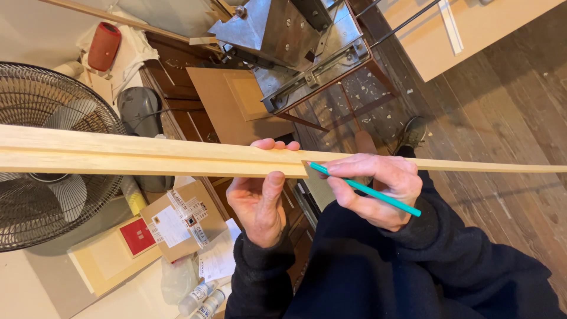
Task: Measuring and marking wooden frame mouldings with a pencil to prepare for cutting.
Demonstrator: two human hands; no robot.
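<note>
Two long pale wood strips point(118, 155) run across the whole view, one lying against the other. The nearer strip ends at about the middle, where the longer thin one point(484, 168) carries on to the right. My left hand point(260, 198) grips the strips from below, thumb on the near face and fingertips curled over the top edge. My right hand point(378, 189) holds a teal pencil point(369, 190), whose tip touches the wood right at the end of the nearer strip.
A large wire-guard fan point(47, 171) stands at left. A cardboard box point(180, 221), a red-labelled flat pack point(136, 236) and small bottles point(201, 298) lie below it. A grey metal machine on a frame point(295, 47) stands ahead. Plank floor with wood chips at right.
</note>
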